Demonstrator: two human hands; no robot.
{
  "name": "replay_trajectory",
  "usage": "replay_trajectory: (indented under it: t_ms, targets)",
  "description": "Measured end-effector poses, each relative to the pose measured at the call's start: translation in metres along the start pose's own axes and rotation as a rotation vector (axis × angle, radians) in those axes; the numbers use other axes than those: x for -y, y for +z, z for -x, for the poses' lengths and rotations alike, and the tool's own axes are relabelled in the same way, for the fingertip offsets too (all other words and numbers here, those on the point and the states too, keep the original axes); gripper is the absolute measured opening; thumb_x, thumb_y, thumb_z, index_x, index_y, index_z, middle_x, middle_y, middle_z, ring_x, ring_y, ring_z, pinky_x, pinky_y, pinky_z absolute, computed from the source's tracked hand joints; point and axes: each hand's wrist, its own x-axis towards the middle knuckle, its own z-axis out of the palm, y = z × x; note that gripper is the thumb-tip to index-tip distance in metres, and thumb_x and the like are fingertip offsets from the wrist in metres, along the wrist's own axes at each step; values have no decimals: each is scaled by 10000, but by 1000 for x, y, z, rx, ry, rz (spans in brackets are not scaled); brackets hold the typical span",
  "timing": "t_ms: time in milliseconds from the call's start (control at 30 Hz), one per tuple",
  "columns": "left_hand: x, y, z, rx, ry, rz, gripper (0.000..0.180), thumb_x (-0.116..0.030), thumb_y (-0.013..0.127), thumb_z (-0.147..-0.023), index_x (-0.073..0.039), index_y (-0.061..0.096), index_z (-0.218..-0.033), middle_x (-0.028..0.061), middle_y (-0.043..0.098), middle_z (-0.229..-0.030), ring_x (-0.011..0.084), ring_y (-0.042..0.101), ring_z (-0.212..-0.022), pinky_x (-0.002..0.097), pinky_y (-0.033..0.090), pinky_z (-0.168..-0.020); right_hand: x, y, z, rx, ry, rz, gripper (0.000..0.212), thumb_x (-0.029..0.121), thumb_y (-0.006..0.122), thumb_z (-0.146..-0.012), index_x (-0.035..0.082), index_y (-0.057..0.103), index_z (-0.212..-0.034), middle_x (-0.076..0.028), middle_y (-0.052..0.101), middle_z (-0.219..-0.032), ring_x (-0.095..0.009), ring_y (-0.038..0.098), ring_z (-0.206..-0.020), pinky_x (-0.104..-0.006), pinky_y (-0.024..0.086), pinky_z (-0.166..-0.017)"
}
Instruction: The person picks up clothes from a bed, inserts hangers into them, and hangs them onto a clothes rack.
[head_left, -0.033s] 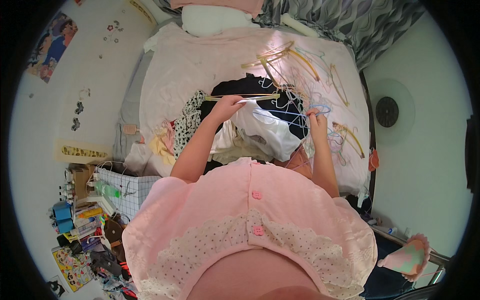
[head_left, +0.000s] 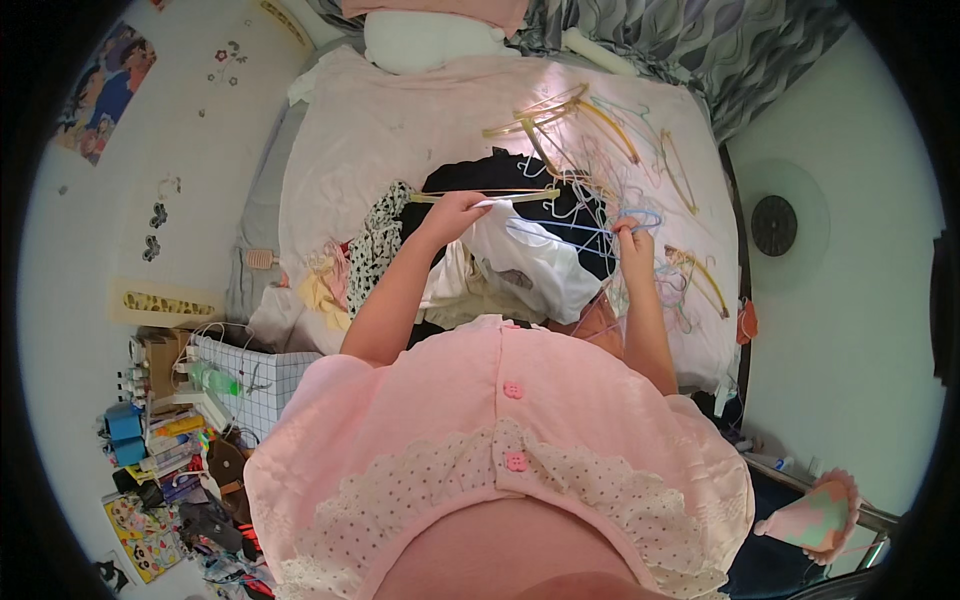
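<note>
A white garment (head_left: 530, 262) hangs bunched in front of me over the bed. My left hand (head_left: 460, 216) is closed on its upper edge, fingers pinched together. On the other side, my right hand (head_left: 633, 238) grips a blue hanger (head_left: 606, 233) near its hook. The hanger's far end reaches left across the white cloth; whether it is inside the garment I cannot tell. Behind both lies a black garment (head_left: 500, 170), with a yellow-ended hanger (head_left: 552, 194) across it. A black-and-white patterned garment (head_left: 372, 245) lies left of my left hand, and cream cloth (head_left: 450, 283) sits below it.
Loose hangers (head_left: 610, 130) in several colours spread over the far right of the pink bed (head_left: 350, 125). Yellow and pink clothes (head_left: 325, 287) lie at the left. A checked basket (head_left: 270, 385) stands beside the bed, lower left. A fan (head_left: 774, 224) is at the right.
</note>
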Motion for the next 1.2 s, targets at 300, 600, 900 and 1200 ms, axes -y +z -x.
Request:
replay_trajectory:
  t_ms: [300,600,900,1200]
  targets:
    - [-14,3,-6,99,188,-314,170,-196,567,-765,-44,598,-835,125,594,-790,295,559,-803,370,439,-665,9,31,-4,-48,42,-194,174,81,427,-831,27,568,-745,8,506,-693,-64,422,-624,-197,340,-577]
    - [-37,-2,-10,-146,433,-634,116,-160,634,-684,-69,573,-723,72,576,-677,279,561,-695,390,433,-627,14,22,-11,-140,79,-350,182,98,407,-864,54,577,-813,58,427,-616,-25,316,-537,-183,243,-490]
    - [-58,27,-35,-83,547,-566,140,-183,655,-649,-71,579,-685,91,559,-649,281,562,-679,392,435,-598,54,29,-23,126,40,-307,180,88,414,-849,34,584,-831,20,499,-691,-58,403,-618,-200,329,-577]
    - [-71,52,-43,-120,566,-528,203,-233,657,-670,-80,557,-757,84,546,-658,273,556,-665,380,432,-569,56,50,-28,200,-53,-295,144,94,459,-846,1,560,-892,-55,561,-789,-119,499,-709,-251,389,-648]
